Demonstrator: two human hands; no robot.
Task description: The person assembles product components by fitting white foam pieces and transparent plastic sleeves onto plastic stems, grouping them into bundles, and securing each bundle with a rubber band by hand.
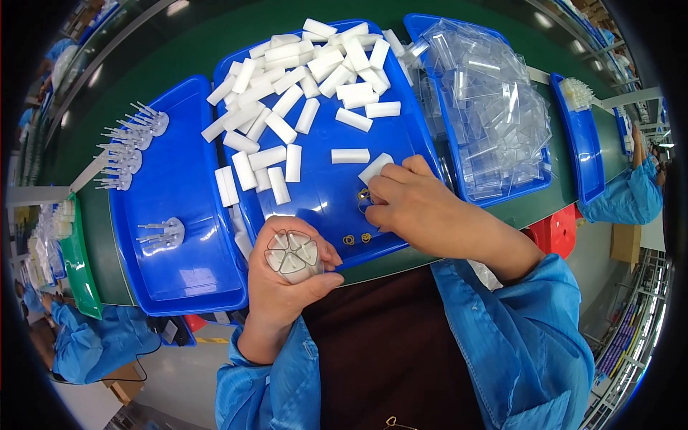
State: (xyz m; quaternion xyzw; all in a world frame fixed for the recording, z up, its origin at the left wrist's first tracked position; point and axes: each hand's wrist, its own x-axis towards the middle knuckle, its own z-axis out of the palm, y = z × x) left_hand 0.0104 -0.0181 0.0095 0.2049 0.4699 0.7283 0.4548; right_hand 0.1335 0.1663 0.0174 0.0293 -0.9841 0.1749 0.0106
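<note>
My left hand [281,304] is wrapped round a bundle of clear wedge-shaped tubes [294,252], whose ends form a round, flower-like pattern with white pieces inside. Over the near right part of the middle blue tray, my right hand [416,208] has its thumb and forefinger closed at a small yellow rubber band [362,195], partly covered by the fingers. Loose yellow rubber bands [349,240] lie on the tray floor just below it. A white block [375,168] sits by the right knuckles. More white blocks [279,127] are heaped across the far part of this middle tray [315,188].
On the left, a blue tray [188,269] holds clear round pieces with upright pins [163,233]. Folded clear plastic pieces [494,107] fill a blue tray at right. A narrower blue tray [588,154] lies beyond. Co-workers in blue sleeves [107,340] sit at both sides.
</note>
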